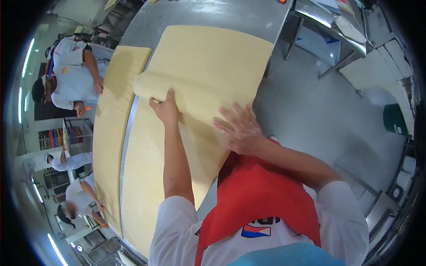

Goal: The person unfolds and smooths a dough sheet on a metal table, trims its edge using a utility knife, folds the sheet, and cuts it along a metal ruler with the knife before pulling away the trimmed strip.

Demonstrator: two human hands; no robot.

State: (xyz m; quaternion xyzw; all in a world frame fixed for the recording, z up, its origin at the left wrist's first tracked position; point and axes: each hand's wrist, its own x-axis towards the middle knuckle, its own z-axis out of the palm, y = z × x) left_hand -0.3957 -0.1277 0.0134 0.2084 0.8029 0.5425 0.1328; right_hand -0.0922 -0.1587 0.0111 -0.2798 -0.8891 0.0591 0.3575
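A wide, pale yellow dough sheet (213, 57) lies on the metal table, its far part doubled over into a rounded fold. My left hand (165, 108) is at the near edge of this fold, thumb on top and some fingers hidden at the dough; it appears to grip the edge. Over the right part of the fold, my right hand (242, 130) has its fingers spread and holds nothing. White flour dusts its fingers. Toward me, a single flat layer of dough (144, 177) continues along the table.
Left of my sheet runs a second, thicker dough slab (108, 119) with cut lines at its far end. Co-workers (73, 75) stand along that side, one holding an orange-handled tool. A steel side table (330, 22) and a green bin (395, 119) are at right.
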